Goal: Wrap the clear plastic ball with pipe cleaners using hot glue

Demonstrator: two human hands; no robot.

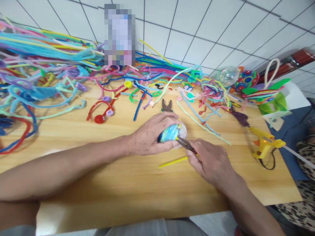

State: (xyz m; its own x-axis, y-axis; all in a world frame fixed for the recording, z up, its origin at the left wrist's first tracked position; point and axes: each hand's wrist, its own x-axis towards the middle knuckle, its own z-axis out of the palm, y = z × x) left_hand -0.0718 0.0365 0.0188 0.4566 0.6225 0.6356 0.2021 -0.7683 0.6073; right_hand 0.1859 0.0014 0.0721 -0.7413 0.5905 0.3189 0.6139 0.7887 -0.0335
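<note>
My left hand (150, 134) is wrapped round a small ball (169, 133), partly covered in blue and green fuzzy strips, with a clear, shiny side facing right. Small yellow bits show at the edge of the covering. In my right hand (211, 160) is a pair of dark tweezers (183, 143), its tip touching the ball by a yellow bit. Just beyond my left hand lies a pair of pliers (167, 105), jaws pointing away and handles hidden. A yellow pipe cleaner (173, 161) rests on the table below the ball, partly behind my right hand.
Heaps of coloured pipe cleaners (49, 49) cover the back and left of the wooden table (123, 190). At the right edge stands a yellow glue gun (264, 142). A clear ball (228, 76) and a decorated ball (246, 79) sit at the back right. A person's patterned clothing (295, 200) shows at right.
</note>
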